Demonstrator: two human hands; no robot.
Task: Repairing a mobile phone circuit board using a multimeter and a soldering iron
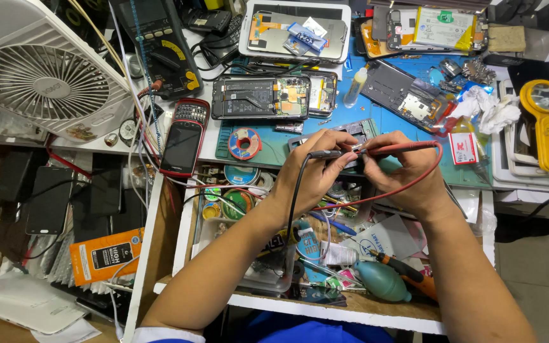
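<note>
Fingers of left hand [316, 168] pinched on black multimeter probe [325, 154], fingers of right hand [408, 171] pinched on red multimeter probe [401, 148]. Probe tips meeting at small component [357, 148] between both hands, above blue work mat [389, 121], just below opened phone [260, 98].

At the desk's [414, 124] middle, the left hand [316, 171] with a black-leaded probe [325, 154] and the right hand [408, 171] with a red-leaded probe [401, 148] meet over a small circuit board [356, 150]. Behind them lies an opened black phone [260, 97]. A white square fan [42, 76] stands at the far left corner, a yellow round-lensed magnifier [544, 121] at the right edge. Before the hands, a teal rubber blower bulb [381, 281] lies in the open drawer [363, 311].
</note>
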